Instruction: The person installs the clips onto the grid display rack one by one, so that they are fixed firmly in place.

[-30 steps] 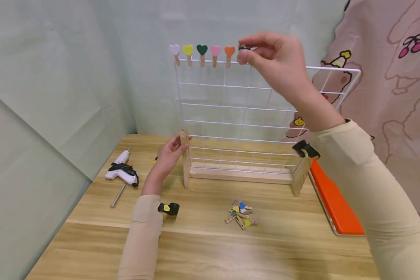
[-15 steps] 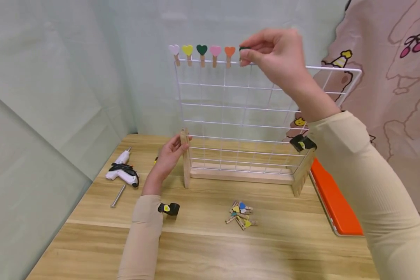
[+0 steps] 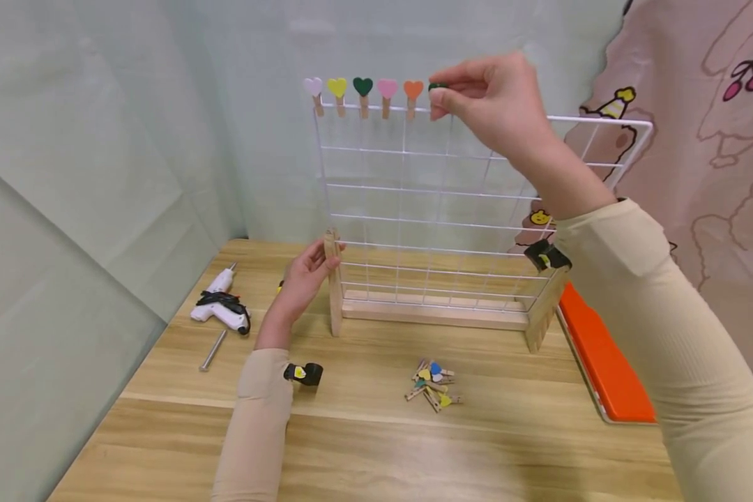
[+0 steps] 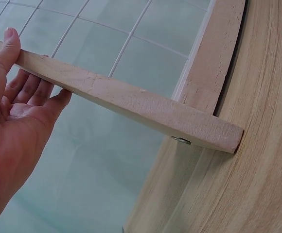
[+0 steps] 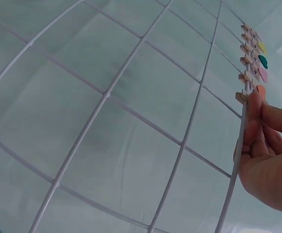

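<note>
My right hand [image 3: 502,101] pinches a small clothespin with a dark green top [image 3: 438,86] at the top wire of a white grid rack [image 3: 423,189]. Left of it on that wire stand clothespins with heart tops: orange [image 3: 413,89], pink [image 3: 387,88], dark green, yellow and white. In the right wrist view the pinched clothespin's wooden end [image 5: 241,97] shows at the wire, its top hidden by the fingers. My left hand [image 3: 304,275] holds the rack's left wooden upright [image 4: 116,94], thumb on one side and fingers on the other.
Several heart clothespins [image 3: 436,383] lie in a loose pile on the table before the rack. A white glue gun [image 3: 221,303] with its black cord wrapped round it and a metal rod [image 3: 213,351] are at left. An orange flat case [image 3: 609,362] lies at right.
My right hand has shifted very slightly, staying at the top wire with the green clothespin. The left hand keeps its hold on the upright.
</note>
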The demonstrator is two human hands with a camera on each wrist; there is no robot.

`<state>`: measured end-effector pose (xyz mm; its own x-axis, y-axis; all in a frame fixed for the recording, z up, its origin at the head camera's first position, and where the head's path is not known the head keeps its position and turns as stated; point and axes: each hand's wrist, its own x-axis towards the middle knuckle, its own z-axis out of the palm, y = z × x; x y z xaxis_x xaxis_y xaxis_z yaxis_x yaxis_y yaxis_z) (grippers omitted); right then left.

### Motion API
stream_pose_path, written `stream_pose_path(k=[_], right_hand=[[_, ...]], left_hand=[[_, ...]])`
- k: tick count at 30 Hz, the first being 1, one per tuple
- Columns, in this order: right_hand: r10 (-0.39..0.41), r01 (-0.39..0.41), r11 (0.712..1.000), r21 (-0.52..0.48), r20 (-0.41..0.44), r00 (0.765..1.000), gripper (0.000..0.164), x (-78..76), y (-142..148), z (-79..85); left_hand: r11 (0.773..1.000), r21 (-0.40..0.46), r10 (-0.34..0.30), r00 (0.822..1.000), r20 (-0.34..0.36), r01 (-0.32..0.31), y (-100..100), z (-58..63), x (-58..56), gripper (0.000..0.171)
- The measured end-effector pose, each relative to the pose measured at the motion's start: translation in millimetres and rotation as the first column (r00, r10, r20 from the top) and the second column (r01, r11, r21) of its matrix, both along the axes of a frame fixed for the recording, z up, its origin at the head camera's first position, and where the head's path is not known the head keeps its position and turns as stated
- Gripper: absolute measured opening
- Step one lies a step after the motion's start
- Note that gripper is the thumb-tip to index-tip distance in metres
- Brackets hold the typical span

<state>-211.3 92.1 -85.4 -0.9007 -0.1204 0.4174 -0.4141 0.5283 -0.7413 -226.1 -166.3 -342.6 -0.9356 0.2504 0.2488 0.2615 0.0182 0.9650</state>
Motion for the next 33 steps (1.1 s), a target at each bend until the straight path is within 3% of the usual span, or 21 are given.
stream_pose_path(k=[9, 12, 15, 18, 21, 24, 28, 33], right_hand=[[0.012, -0.012, 0.999, 0.030, 0.006, 1.000, 0.038, 0.0, 2, 0.0], [0.001, 0.001, 1.000, 0.023, -0.100, 0.995, 0.039, 5.0, 7, -6.5], [-0.003, 0.009, 1.000, 0.023, -0.261, 0.965, 0.036, 13.8, 13, -22.8], [0.054, -0.019, 0.995, 0.098, -0.371, 0.927, 0.031, 22.9, 23, -53.6], [0.147, -0.080, 0.978, 0.193, -0.363, 0.920, 0.030, 31.0, 33, -98.3], [0.207, -0.127, 0.952, 0.278, -0.282, 0.937, 0.031, 39.3, 41, -150.2], [0.250, -0.196, 0.911, 0.363, -0.109, 0.962, 0.031, 56.8, 52, -214.7], [0.330, -0.331, 0.847, 0.416, 0.076, 0.941, 0.035, 80.7, 67, -266.3]], left_hand=[[1.000, -0.003, 0.014, 1.000, 0.001, -0.014, -1, 0.7, 0.2, 0.048], [1.000, 0.001, 0.022, 1.000, 0.005, -0.022, -1, 1.4, 1.6, 0.048], [1.000, 0.012, 0.012, 1.000, 0.010, -0.012, 0, 1.5, 2.5, 0.049], [1.000, 0.013, 0.001, 1.000, 0.011, -0.001, 0, 1.7, 2.2, 0.050], [1.000, 0.005, 0.003, 1.000, 0.010, -0.003, 0, 2.1, 1.2, 0.050], [1.000, 0.003, 0.008, 1.000, 0.007, -0.008, -2, 2.6, 0.4, 0.049], [1.000, 0.013, 0.004, 1.000, 0.012, -0.004, -2, 3.1, 0.8, 0.049], [1.000, 0.011, -0.001, 1.000, 0.015, 0.001, -1, 4.0, 0.8, 0.050]])
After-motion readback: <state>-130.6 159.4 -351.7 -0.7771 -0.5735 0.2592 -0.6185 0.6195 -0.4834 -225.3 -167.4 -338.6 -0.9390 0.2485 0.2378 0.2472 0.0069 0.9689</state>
